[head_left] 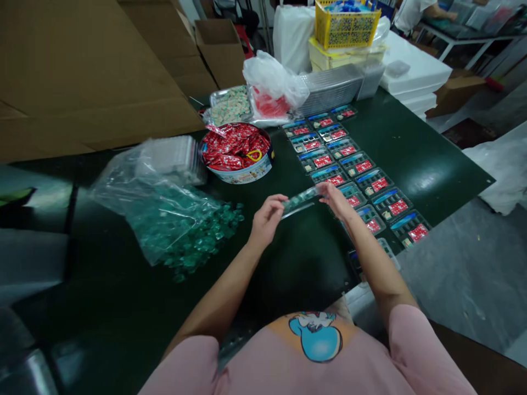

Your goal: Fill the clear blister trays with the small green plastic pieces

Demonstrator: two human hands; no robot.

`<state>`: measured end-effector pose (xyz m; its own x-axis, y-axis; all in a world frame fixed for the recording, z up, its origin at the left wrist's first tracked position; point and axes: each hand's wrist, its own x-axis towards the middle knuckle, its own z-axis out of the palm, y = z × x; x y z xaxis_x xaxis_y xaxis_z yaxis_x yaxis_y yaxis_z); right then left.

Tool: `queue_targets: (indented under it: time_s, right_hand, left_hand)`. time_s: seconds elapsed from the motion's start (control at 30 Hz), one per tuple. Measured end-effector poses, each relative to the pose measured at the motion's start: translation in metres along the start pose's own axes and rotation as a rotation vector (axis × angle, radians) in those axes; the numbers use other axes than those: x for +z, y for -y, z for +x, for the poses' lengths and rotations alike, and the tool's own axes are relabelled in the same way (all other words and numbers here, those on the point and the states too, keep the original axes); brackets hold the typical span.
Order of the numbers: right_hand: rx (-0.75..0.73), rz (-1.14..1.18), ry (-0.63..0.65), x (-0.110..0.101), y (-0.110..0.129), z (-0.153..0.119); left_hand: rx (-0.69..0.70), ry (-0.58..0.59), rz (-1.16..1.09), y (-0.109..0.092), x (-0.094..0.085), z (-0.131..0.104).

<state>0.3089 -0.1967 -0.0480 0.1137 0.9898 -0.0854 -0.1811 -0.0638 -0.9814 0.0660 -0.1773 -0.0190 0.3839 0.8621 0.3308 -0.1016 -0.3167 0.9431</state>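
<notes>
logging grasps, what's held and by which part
A clear plastic case, its left end in the left grip and right end in the right grip.

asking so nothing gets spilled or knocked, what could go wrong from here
The clear case is held at its ends by the left hand and right hand, so it might slip or tip if either grip loosens. The right forearm crosses the near end of the filled trays in this view and could nudge them. Loose green pieces lie outside their plastic bag, so a brush might scatter them.
</notes>
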Motion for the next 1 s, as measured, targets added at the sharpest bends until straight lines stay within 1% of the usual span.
queue_targets:
  time_s: [0.1, 0.2, 0.27, 0.3, 0.4, 0.5, 0.67, 0.87, 0.93, 1.0]
  right_hand:
    - [-0.102, -0.022, -0.063, -0.025, 0.008, 0.008]
    - [-0.125, -0.092, -0.225, -0.048, 0.005, 0.031]
    - [-0.119, -0.158, -0.331, -0.064, 0.000, 0.050]
    - [-0.110, -0.194, -0.360, -0.071, -0.002, 0.058]
    - [-0.094, -0.301, -0.391, -0.090, -0.008, 0.077]
    - [-0.113, -0.401, -0.407, -0.103, -0.014, 0.086]
    - [-0.128, -0.538, -0.410, -0.114, -0.021, 0.087]
    - [-0.117, -0.688, -0.460, -0.111, -0.017, 0.089]
    - [-0.106, -0.766, -0.474, -0.108, -0.015, 0.092]
    - [-0.093, -0.875, -0.478, -0.106, -0.014, 0.094]
  left_hand:
    - [-0.163, -0.107, -0.359, 0.014, 0.024, 0.041]
    - [-0.365, -0.207, -0.592, 0.033, 0.055, 0.080]
    - [-0.477, -0.280, -0.683, 0.047, 0.075, 0.100]
    - [-0.514, -0.309, -0.709, 0.054, 0.084, 0.107]
    - [-0.567, -0.369, -0.708, 0.072, 0.102, 0.120]
    - [-0.590, -0.390, -0.679, 0.086, 0.110, 0.123]
    - [-0.598, -0.398, -0.611, 0.099, 0.112, 0.126]
    - [-0.586, -0.452, -0.440, 0.109, 0.112, 0.132]
    - [-0.598, -0.461, -0.343, 0.114, 0.111, 0.134]
    - [-0.591, -0.445, -0.212, 0.120, 0.111, 0.135]
